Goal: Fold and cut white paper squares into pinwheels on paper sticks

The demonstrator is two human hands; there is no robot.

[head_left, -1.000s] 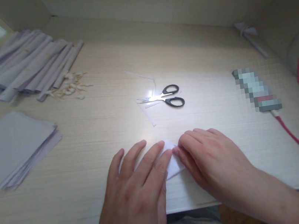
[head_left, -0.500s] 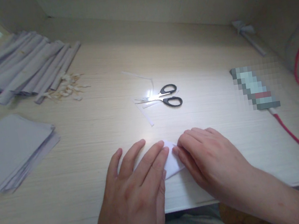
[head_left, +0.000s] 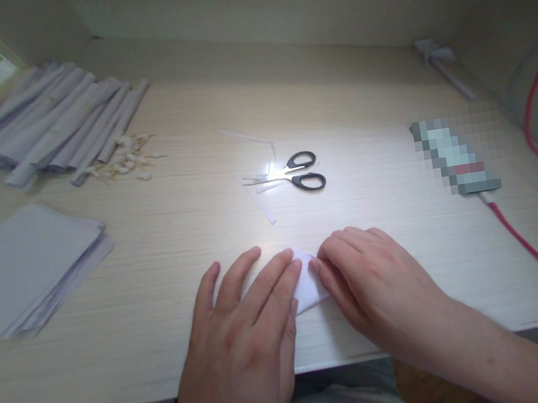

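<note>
Pale wood-grain desk [head_left: 409, 261], walled by beige panels, carries black-handled scissors [head_left: 295, 172] at its middle. Nearer the front edge than the scissors, a small white folded paper piece [head_left: 307, 287] lies flat. The left hand [head_left: 244, 340] presses it with fingers spread flat; the right hand [head_left: 372, 280] pins its other side with its fingertips, curled, neither hand gripping. Left of the scissors sits a stack of grey square paper sheets [head_left: 26, 265].

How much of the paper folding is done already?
Looks done: a row of folded paper strips lies at the far left of the desk. In hand: the left hand and right hand press one white paper flat. Left: a stack of flat sheets waits on the left. The scissors lie unused.
</note>
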